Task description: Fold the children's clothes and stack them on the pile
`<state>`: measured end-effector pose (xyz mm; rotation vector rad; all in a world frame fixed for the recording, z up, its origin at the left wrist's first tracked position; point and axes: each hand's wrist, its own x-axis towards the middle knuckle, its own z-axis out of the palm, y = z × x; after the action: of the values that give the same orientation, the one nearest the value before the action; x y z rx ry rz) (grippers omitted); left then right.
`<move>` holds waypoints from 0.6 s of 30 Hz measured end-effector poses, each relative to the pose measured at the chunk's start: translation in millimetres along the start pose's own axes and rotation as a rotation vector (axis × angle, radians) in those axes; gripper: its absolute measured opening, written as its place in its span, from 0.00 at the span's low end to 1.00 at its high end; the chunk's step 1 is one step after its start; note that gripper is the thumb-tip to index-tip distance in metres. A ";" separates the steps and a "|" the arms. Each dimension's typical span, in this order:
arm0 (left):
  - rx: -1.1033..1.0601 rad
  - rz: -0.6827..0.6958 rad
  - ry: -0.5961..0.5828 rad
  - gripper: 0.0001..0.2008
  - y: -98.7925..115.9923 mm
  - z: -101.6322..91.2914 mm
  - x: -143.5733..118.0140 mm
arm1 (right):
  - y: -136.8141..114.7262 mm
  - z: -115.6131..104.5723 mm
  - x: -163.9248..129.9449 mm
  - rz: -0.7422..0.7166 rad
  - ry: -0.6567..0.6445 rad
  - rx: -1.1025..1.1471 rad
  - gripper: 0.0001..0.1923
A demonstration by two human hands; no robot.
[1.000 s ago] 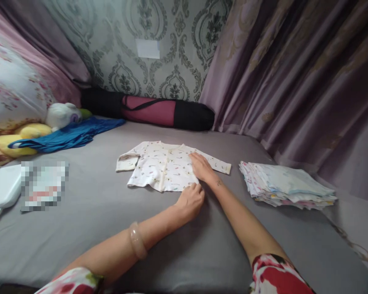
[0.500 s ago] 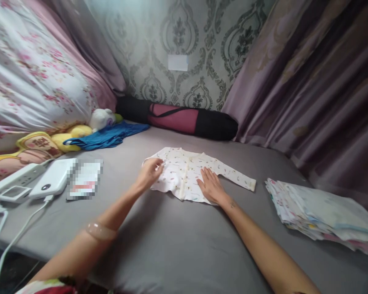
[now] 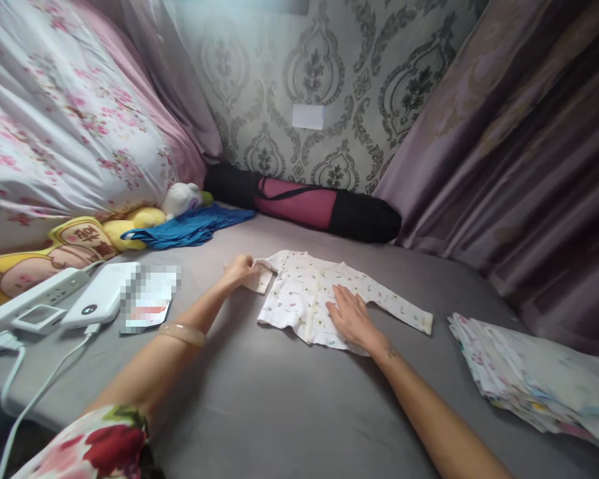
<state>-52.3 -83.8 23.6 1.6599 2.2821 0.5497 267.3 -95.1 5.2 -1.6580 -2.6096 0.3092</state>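
Note:
A small white baby shirt [image 3: 297, 293] with a tiny print and a buttoned front lies spread on the grey sheet. My left hand [image 3: 240, 271] grips its left-side sleeve, with fingers curled round the cloth near the cuff. Part of that sleeve is hidden behind the hand. Flat on the shirt's front rests my right hand [image 3: 353, 318], its fingers stretched out and holding nothing. The other sleeve reaches out to the right, its cuff lying on the sheet.
At right lies a stack of folded cloths [image 3: 539, 372]. On the left are a power strip [image 3: 44, 296], a white power bank [image 3: 102, 293] with a cable and a blurred packet [image 3: 150, 299]. Blue cloth [image 3: 190, 226], plush toys [image 3: 80, 243] and a long black-and-pink bag [image 3: 299, 205] line the back.
My left hand has moved outward to the left, drawing the sleeve away from the shirt's body. My right hand stays flat on the front. The whole view has shifted slightly.

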 end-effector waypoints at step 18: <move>0.183 -0.102 0.136 0.18 -59.9 -14.3 41.0 | -24.4 -11.9 46.0 -0.100 0.042 0.036 0.29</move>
<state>-122.0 -63.3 9.7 1.6191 2.5672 0.4555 227.3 -62.0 17.9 -1.5010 -2.6286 0.3114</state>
